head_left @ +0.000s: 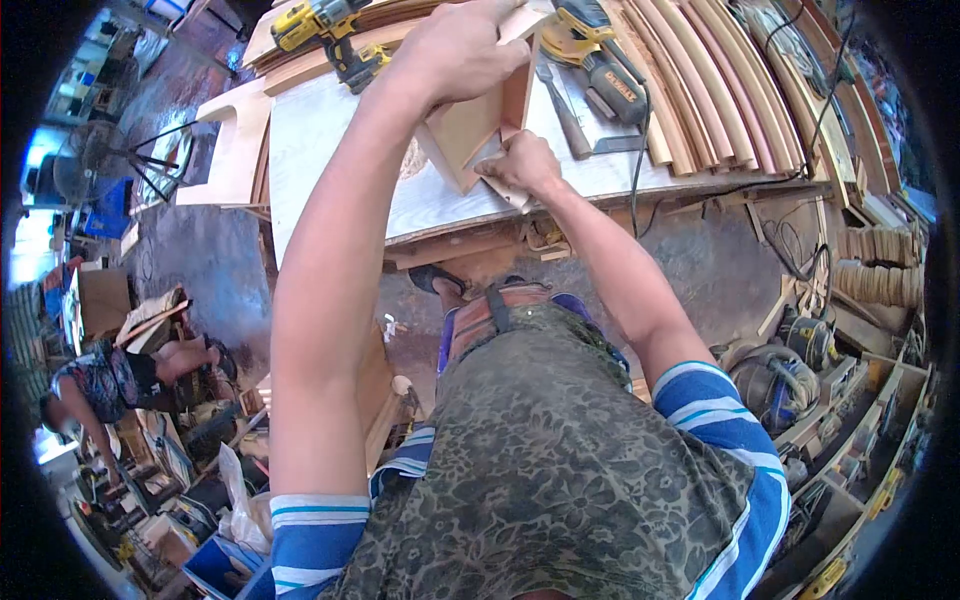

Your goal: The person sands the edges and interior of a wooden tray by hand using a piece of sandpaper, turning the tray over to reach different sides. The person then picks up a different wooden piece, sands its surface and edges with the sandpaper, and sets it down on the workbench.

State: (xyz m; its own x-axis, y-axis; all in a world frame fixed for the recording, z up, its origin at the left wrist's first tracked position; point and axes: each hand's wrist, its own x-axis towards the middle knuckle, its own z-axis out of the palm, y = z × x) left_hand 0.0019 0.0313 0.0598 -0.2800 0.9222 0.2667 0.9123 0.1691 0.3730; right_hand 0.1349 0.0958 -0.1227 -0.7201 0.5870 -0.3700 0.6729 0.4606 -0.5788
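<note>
A small open wooden box (448, 150) with pale sides stands tilted on the white-topped workbench (330, 150). My left hand (460, 55) is closed over its far upper edge, and its fingertips are partly hidden. At the near corner my right hand (528, 165) is closed on a thin, pale piece (512, 192) resembling folded paper, pressed against the box. Just beyond my left forearm lies a yellow and black cordless drill (335, 40). A yellow and black corded DeWalt power tool (605, 80) rests right of the box, beside a flat grey tool (568, 118).
Curved wooden strips (690, 85) are stacked along the bench's right side. A black cord (638, 170) hangs over the front edge. At lower left a co-worker (110, 385) bends among wood scraps. A fan (85, 165) stands far left; power tools (775, 385) sit at right.
</note>
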